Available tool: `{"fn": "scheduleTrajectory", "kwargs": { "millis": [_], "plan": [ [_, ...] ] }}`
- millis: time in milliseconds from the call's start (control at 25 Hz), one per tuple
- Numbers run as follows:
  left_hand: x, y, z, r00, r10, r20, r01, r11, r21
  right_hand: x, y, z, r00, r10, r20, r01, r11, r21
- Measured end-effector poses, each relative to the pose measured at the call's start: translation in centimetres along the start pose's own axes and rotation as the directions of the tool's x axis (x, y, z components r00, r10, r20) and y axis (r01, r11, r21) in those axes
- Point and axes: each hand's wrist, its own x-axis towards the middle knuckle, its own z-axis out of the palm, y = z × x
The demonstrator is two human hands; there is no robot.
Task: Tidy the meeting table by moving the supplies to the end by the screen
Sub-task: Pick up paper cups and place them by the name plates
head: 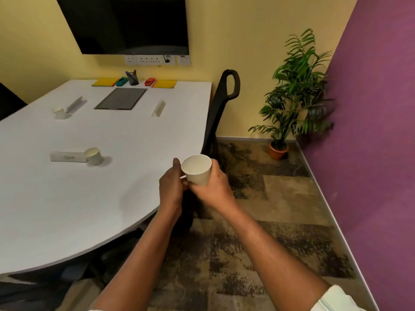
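Note:
My right hand [213,187] grips a white paper cup [197,169] just off the near right edge of the white meeting table [67,209]. My left hand [171,187] is curled against the cup's lower side, thumb up beside it. Two more paper cups stand on the table, one [94,156] beside a white name card [67,156], the other [59,113] at the far left next to a second name card [77,104]. A third name card [159,108] stands on the right. Yellow pads [104,82] [164,84], a pen holder [132,78] and staplers [122,81] [150,81] lie under the black screen [130,25].
A grey cable hatch [121,98] is set into the table near the screen end. A black chair [221,113] stands against the table's right edge. A potted plant [292,90] stands in the corner by the purple wall [370,131]. Wall sockets [157,59] sit below the screen.

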Motion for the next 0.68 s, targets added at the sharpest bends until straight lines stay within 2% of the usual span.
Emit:
{"fn": "scheduleTrajectory", "kwargs": {
  "millis": [120,280,400,480,640,680],
  "plan": [
    [0.7,0.6,4.8,1.000,0.029,0.008,-0.029,1.000,-0.002,2.6,2.2,-3.7,1.000,0.000,-0.014,0.000,1.000,0.029],
    [3.8,1.7,11.7,0.995,0.072,-0.064,-0.073,0.997,-0.013,7.0,4.5,-7.4,0.998,0.005,-0.058,-0.004,1.000,0.018],
    [6.6,2.4,17.1,0.995,0.094,-0.038,-0.094,0.996,-0.002,10.9,6.2,-10.1,0.996,0.003,-0.092,-0.003,1.000,0.000],
    [10.3,3.7,22.0,0.993,0.112,0.025,-0.111,0.993,-0.050,16.3,7.7,-12.7,0.994,0.005,-0.110,-0.005,1.000,-0.006],
    [18.4,6.9,30.4,0.976,0.185,0.115,-0.182,0.983,-0.032,27.8,9.8,-17.0,0.990,0.016,-0.138,-0.016,1.000,-0.001],
    [18.9,7.3,30.5,0.973,0.201,0.112,-0.195,0.979,-0.056,28.2,9.4,-17.1,0.991,-0.002,-0.135,0.002,1.000,-0.007]
  ]
}}
